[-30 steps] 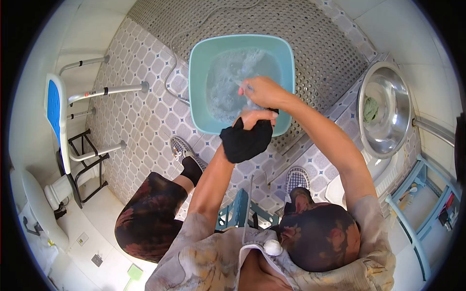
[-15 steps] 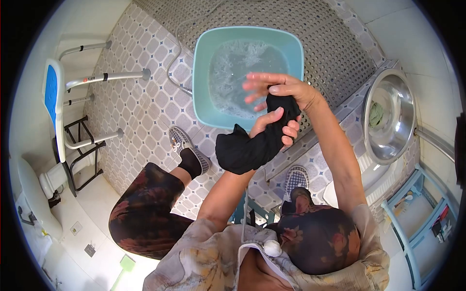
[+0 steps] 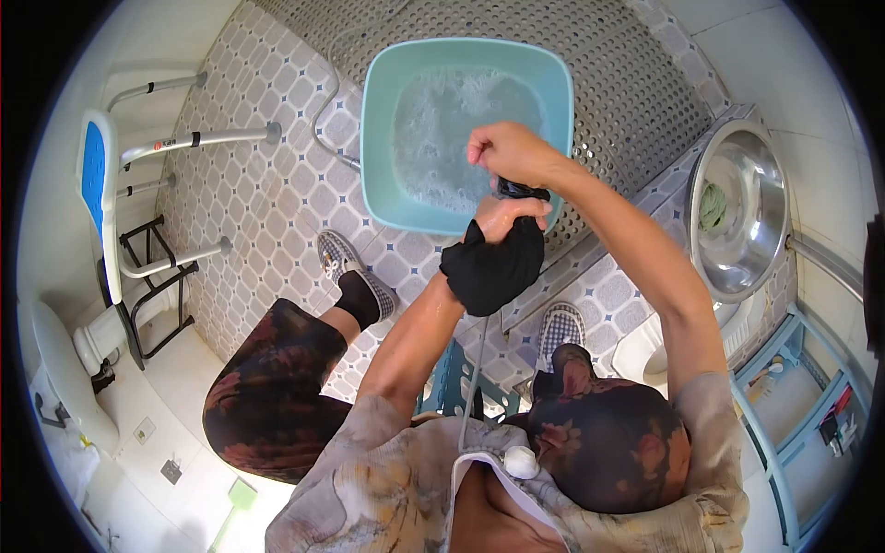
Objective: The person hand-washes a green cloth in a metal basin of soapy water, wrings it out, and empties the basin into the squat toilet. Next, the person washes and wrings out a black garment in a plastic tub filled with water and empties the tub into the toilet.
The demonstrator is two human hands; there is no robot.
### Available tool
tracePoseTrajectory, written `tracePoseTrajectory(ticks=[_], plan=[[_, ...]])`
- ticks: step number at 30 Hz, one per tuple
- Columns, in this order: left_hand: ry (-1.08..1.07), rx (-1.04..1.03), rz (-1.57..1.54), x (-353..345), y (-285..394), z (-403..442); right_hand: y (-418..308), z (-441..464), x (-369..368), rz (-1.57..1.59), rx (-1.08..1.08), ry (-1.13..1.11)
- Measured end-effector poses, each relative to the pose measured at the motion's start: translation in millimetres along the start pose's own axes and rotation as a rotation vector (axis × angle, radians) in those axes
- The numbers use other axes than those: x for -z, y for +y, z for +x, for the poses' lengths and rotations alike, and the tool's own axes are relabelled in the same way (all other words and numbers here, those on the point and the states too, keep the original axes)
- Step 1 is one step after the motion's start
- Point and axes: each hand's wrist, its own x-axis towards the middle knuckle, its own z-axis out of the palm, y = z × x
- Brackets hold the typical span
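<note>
A wet black cloth (image 3: pixel 495 269) is bunched and twisted between both hands at the near rim of a light teal basin (image 3: pixel 376 198). My left hand (image 3: pixel 505 218) is closed round its middle, and the loose part hangs down over my wrist. Just beyond, my right hand (image 3: pixel 513 153) is closed on the far end of the cloth, with the wrist turned over and most fingers hidden. Cloudy, sudsy water (image 3: pixel 438 138) fills the lower part of the basin.
At right stands a steel bowl (image 3: pixel 779 221) holding a green cloth (image 3: pixel 713 206). A blue rack (image 3: pixel 800 442) is below it. On the left are a blue-seated shower chair (image 3: pixel 94 184) and a black folding frame (image 3: pixel 138 276). A grey perforated mat (image 3: pixel 636 111) lies behind the basin.
My right hand has gone from spread fingers to a closed grip and turned over. The cloth is twisted tighter, and my left hand has rotated with its back facing up.
</note>
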Motion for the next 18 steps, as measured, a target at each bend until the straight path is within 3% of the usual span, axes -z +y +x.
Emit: tracePoseTrajectory(ticks=[2, 4, 7, 10, 13, 16, 18], plan=[[-0.001, -0.188, 0.306, 13.2, -18.0, 8.2, -7.8, 5.8, -8.0, -0.235, -0.057, 0.007], [0.033, -0.257, 0.378, 18.6, -33.1, 16.4, -11.5, 15.4, -14.3, -0.491, -0.110, -0.043], [0.112, -0.325, 0.430, 21.2, -41.2, 24.9, 4.7, 24.5, -35.0, -0.753, -0.056, 0.096], [0.197, -0.315, 0.402, 26.2, -38.3, 11.6, 1.8, 18.6, -52.6, -0.696, -0.013, 0.293], [0.282, -0.225, 0.276, 32.9, -30.2, -5.3, -16.1, -2.4, -63.9, -0.404, 0.170, 0.327], [0.341, -0.101, 0.058, 45.3, -18.8, -6.8, -43.4, -36.6, -54.7, 0.001, 0.458, 0.286], [0.333, -0.053, -0.073, 52.2, -14.3, -0.9, -66.9, -70.5, -55.1, 0.061, 0.532, 0.209]])
